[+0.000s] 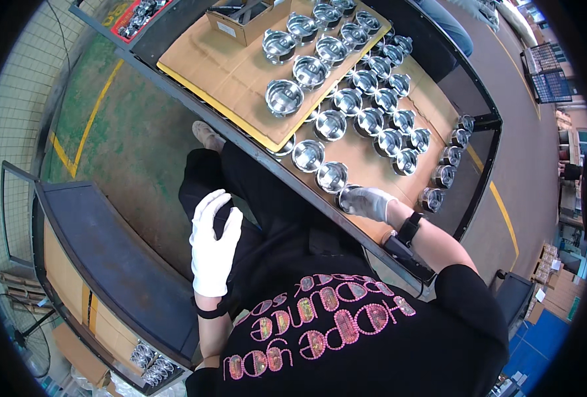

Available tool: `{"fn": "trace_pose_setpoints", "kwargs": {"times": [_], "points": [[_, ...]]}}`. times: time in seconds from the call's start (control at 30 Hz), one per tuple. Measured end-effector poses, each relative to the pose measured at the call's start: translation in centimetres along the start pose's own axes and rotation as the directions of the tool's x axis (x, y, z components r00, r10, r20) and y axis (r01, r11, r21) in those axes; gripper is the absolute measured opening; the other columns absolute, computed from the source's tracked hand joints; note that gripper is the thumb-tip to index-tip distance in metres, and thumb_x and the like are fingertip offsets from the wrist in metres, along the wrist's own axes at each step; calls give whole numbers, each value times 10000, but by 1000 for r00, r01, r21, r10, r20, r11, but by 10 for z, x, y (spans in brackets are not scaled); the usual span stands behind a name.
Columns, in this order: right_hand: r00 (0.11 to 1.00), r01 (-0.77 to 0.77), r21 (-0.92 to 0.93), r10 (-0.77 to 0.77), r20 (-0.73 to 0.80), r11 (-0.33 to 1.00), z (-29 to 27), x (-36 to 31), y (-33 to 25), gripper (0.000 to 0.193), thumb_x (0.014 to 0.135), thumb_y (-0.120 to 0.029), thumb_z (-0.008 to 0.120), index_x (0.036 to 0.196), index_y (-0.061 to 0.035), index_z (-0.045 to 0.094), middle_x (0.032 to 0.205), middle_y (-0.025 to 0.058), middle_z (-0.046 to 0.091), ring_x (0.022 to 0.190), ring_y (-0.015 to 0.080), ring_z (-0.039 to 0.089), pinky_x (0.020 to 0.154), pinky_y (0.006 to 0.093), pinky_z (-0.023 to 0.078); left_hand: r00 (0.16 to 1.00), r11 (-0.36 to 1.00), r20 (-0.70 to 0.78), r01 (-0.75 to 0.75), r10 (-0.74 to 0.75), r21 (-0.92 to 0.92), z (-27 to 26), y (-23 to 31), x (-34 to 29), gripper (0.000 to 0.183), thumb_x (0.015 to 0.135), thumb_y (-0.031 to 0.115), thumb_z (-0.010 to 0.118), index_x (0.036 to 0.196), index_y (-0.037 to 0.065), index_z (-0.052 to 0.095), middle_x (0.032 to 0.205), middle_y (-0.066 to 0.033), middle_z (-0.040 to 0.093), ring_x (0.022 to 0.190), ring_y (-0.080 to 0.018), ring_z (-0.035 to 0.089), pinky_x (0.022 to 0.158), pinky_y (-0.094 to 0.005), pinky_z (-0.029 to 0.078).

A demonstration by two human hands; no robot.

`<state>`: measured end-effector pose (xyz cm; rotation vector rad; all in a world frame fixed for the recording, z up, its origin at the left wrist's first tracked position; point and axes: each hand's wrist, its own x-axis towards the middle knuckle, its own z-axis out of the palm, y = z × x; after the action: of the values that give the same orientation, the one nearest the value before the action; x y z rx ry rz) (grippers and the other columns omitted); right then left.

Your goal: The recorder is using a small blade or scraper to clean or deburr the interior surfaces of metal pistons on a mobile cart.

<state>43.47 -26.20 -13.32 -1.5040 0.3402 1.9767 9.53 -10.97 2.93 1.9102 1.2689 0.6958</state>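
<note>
My right hand (371, 204), in a greyish-white glove, reaches to the near edge of the table. Its fingers close round a shiny metal piston (344, 194) that is mostly covered by the glove. Right beside it stands another piston (331, 176) in a row with others on brown cardboard (349, 156). My left hand (214, 245), in a clean white glove, hovers in front of my body above my legs. Its fingers are stretched out, the thumb stands apart, and it holds nothing.
Several pistons (285, 98) stand on a raised yellow-edged board (234, 83) with a cardboard box (248, 20). More pistons (431, 199) line the table's right side. A dark bench (118, 255) lies to my left, and a red bin (141, 20) of metal parts stands far left.
</note>
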Motion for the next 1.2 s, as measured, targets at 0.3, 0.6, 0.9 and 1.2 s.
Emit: {"fn": "trace_pose_setpoints", "kwargs": {"times": [0.3, 0.6, 0.9, 1.2], "points": [[993, 72, 669, -118, 24, 740, -25, 47, 19, 118, 923, 0, 480, 1002, 57, 546, 891, 121, 607, 775, 233, 616, 690, 308, 554, 997, 1000, 70, -16, 15, 15, -1, 8, -9, 306, 834, 111, 685, 1126, 66, 604, 1188, -99, 601, 1098, -255, 577, 943, -345, 449], [993, 60, 463, -6, -119, 884, -13, -41, -7, 170, 949, -226, 528, 863, -80, 547, 682, 44, 581, 483, 144, 513, 418, 235, 441, 997, 999, 73, -4, 7, -37, -5, 1, -9, 297, 834, 88, 682, 1119, 37, 615, 1182, -107, 609, 1089, -227, 586, 945, -320, 447], [812, 477, 342, -555, 181, 809, 101, -115, -98, 178, 950, -277, 511, 904, -119, 577, 693, -25, 564, 460, 64, 369, 406, 210, 312, 992, 988, 121, -25, 43, -150, -5, 28, 9, 281, 836, 113, 688, 1102, 53, 624, 1140, -81, 625, 1068, -202, 594, 921, -314, 455], [671, 443, 316, -544, 504, 839, 250, -81, -108, 350, 923, -199, 594, 1235, -60, 517, 1043, 52, 644, 918, 133, 619, 743, 248, 522, 957, 316, 283, 290, -70, -903, 3, 22, 34, 418, 978, 198, 521, 1343, 18, 424, 1296, -111, 532, 1168, -199, 544, 1018, -345, 431]]}}
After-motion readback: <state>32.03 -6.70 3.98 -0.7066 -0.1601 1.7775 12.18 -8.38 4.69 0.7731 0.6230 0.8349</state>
